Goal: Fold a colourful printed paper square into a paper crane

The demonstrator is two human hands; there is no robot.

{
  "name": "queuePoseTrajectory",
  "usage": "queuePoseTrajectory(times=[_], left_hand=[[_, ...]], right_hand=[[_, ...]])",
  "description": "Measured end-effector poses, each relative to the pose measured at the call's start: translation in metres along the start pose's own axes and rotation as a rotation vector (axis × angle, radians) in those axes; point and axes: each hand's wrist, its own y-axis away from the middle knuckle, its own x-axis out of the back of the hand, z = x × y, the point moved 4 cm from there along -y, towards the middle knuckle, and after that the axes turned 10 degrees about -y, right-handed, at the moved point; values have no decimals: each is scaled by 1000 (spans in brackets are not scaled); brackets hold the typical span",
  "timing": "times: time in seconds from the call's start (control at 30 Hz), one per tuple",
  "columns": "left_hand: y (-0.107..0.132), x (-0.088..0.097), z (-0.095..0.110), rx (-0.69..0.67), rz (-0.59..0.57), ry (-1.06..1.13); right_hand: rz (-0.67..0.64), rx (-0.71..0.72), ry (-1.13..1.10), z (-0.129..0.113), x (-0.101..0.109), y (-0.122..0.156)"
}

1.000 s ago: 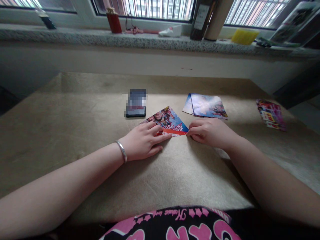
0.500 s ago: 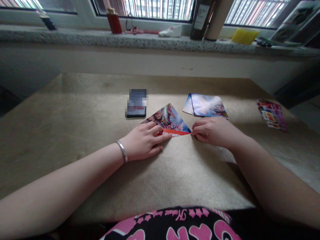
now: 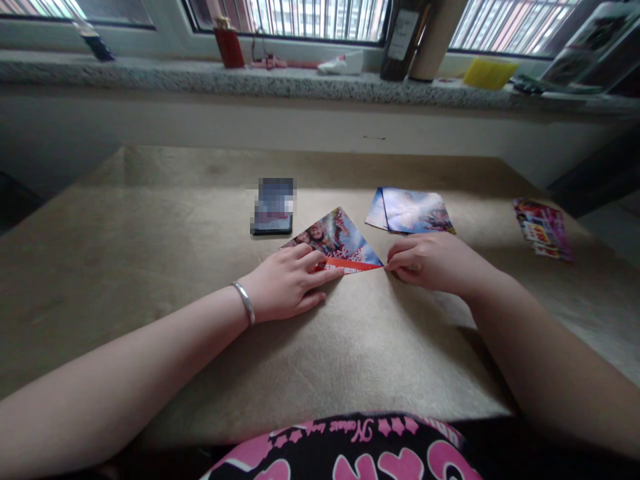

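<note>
On the big table (image 3: 320, 360), the left hand (image 3: 285, 287) is pressing down, fingers a bit spread, hiding one end of the folded paper (image 3: 345, 239); the right hand (image 3: 425, 263) is pinching its right corner. Blurry squares are covering the phone (image 3: 273, 208).

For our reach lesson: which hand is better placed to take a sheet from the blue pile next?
Probably the right hand: it sits close to the blue pile, touching only one corner of the triangular paper. The left hand is farther away, lying on that paper.
</note>
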Motion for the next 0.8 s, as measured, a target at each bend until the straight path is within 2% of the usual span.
queuePoseTrajectory(times=[0.23, 0.37, 0.43, 0.5, 0.8], left_hand=[[0, -1, 0, 2, -1, 11], [0, -1, 0, 0, 0, 8], [-1, 0, -1, 4, 4, 8], [-1, 0, -1, 5, 7, 9], [-1, 1, -1, 4, 10, 11]], right_hand=[[33, -56, 44, 3, 1, 2], [168, -45, -77, 0, -1, -2], [221, 26, -124, -7, -3, -6], [211, 104, -126, -15, -7, -11], [196, 156, -85, -29, -18, -22]])
